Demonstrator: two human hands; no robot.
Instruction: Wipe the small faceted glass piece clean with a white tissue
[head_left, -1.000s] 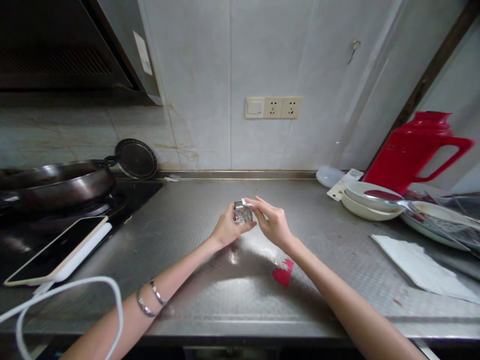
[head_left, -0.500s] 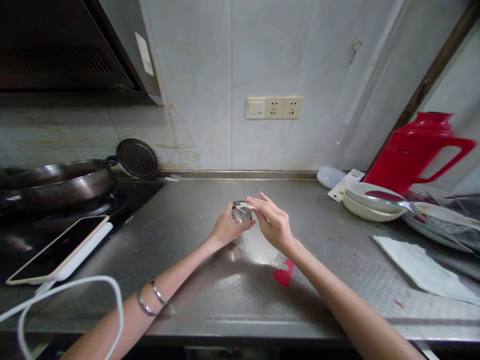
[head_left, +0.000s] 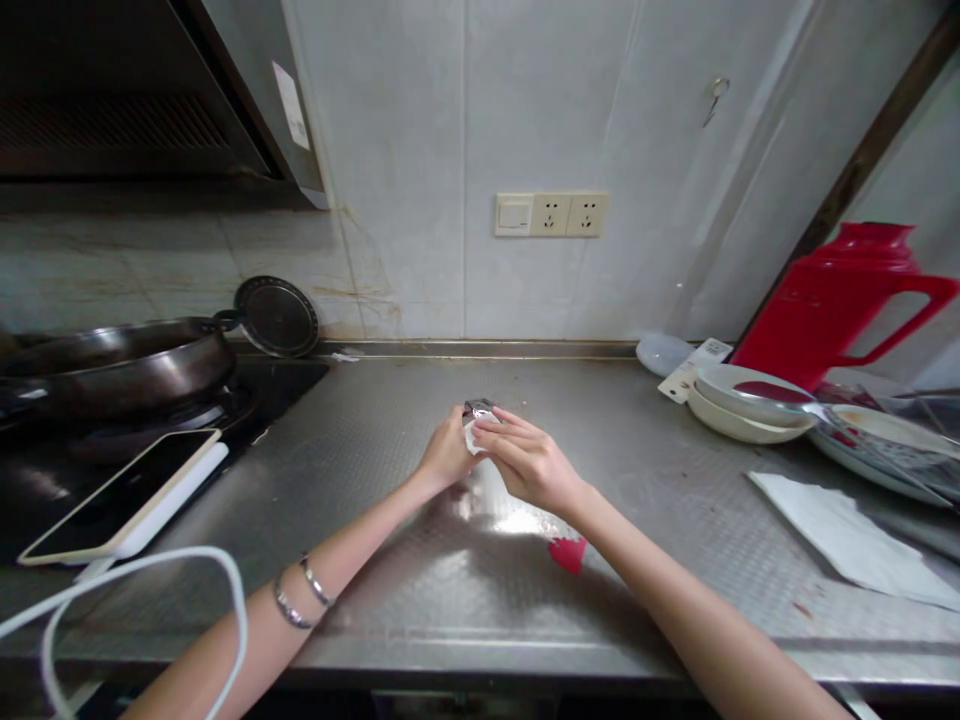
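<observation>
Over the middle of the steel counter, my left hand [head_left: 445, 450] is wrapped round a small shiny, see-through grey block [head_left: 478, 407], perhaps glass. Only its top edge shows; both hands and a white piece of tissue [head_left: 474, 438] hide the rest. My right hand [head_left: 529, 462] presses the tissue against the block's near face with its fingers together. Two silver bangles [head_left: 300, 592] circle my left forearm. Below my right wrist, a torn red scrap [head_left: 568, 553] is on the counter.
On the left, a steel pan [head_left: 127, 365] sits on the hob, with a phone [head_left: 120, 495] and white cable [head_left: 225, 570] nearer me. To the right are a red thermos jug [head_left: 840, 300], stacked bowls [head_left: 742, 415] and a folded white napkin [head_left: 847, 535].
My right hand has moved left and slightly down, bringing the tissue across the block's near face, which showed before. My left hand keeps its hold in nearly the same place.
</observation>
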